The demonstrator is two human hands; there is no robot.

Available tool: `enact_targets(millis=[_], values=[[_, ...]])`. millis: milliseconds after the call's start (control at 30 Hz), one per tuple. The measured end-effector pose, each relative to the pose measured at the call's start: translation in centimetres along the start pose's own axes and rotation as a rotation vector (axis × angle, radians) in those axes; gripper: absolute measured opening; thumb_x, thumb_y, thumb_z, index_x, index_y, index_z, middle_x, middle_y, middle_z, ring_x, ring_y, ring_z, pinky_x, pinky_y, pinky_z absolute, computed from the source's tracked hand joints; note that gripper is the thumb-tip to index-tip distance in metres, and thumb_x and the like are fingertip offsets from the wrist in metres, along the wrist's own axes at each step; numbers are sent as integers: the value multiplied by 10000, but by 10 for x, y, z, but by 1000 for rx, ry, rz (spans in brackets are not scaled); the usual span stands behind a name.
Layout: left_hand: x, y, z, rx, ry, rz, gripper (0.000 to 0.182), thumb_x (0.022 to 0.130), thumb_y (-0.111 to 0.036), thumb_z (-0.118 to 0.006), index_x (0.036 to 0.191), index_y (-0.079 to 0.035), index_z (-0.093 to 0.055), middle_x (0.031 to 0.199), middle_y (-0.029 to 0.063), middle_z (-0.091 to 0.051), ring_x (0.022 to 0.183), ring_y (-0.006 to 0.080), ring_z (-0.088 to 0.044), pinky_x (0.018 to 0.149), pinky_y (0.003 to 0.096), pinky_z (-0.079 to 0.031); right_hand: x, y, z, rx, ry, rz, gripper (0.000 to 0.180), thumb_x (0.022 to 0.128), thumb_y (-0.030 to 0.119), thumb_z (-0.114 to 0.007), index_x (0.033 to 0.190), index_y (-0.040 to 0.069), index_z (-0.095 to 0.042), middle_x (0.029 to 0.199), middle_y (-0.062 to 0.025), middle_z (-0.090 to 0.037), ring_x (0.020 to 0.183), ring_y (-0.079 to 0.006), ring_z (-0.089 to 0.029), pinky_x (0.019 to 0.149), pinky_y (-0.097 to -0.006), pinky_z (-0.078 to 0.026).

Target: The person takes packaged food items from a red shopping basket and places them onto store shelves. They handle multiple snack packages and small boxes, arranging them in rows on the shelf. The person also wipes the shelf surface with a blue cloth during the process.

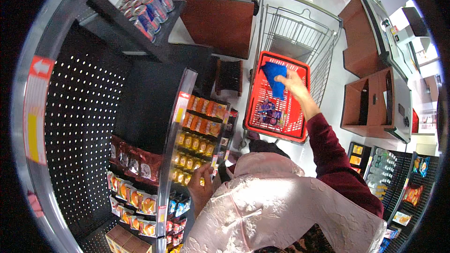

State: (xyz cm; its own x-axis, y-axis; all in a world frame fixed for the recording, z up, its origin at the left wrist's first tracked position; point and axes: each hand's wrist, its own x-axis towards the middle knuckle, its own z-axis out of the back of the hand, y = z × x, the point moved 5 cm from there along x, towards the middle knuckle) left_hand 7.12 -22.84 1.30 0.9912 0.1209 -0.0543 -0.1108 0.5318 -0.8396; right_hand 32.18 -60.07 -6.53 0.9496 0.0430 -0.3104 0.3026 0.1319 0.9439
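My right hand (292, 81) reaches forward over a red plastic shopping basket (260, 116) and grips a blue cloth (275, 77) by its right side. The cloth hangs over the far half of the basket. Several small purple packets (269, 111) lie together at the basket's near left. Down at my left side, my left hand (202, 182) is near a rack of yellow-wrapped packs (190, 161), its fingers partly curled. Whether those fingers touch or hold anything cannot be made out.
The basket rests on a metal shopping cart (323, 73). Black shelving (84, 119) with packaged snacks (137, 196) stands at left, drink cans (151, 8) on top farther ahead. Wood-panelled counters (367, 98) stand at right, another counter (218, 24) ahead. More snack shelves (407, 186) are at lower right.
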Motion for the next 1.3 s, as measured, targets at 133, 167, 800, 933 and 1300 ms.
enact_targets(millis=[133,167,800,933,1300], values=[[6,-2,-12,-10,18,54,190,973,-97,-539,1096,-8,-651,917,151,-718,845,233,-708,744,348,-544,1,-52,-31,342,88,-148,324,872,126,-668,1177,34,-608,962,-34,-667,826,-143,-643,736,-329,-556],[7,-2,-15,11,34,64,191,971,-96,-539,1096,-6,-652,918,151,-717,846,234,-708,745,351,-543,5,-60,-41,456,160,-113,336,874,124,-667,1192,37,-600,982,-38,-667,839,-148,-646,742,-333,-562],[19,-13,-53,62,83,130,190,969,-74,-547,1109,-13,-660,910,129,-717,821,224,-697,747,337,-538,41,-266,2,412,-215,-447,280,936,87,-585,1211,31,-588,1079,-105,-676,902,-224,-684,718,-372,-600],[21,-6,-64,41,137,212,170,969,-76,-546,1084,-11,-653,920,127,-716,853,212,-702,774,337,-543,18,-293,57,147,-304,-518,208,918,78,-587,1116,31,-629,956,-113,-700,844,-199,-691,647,-324,-585],[34,-3,-90,45,214,333,178,971,-84,-547,1095,-14,-654,917,127,-709,856,216,-690,780,334,-536,-32,-318,-22,-1005,285,-386,443,854,168,-609,1291,162,-540,1293,-206,-527,1162,-377,-585,903,-469,-533]])
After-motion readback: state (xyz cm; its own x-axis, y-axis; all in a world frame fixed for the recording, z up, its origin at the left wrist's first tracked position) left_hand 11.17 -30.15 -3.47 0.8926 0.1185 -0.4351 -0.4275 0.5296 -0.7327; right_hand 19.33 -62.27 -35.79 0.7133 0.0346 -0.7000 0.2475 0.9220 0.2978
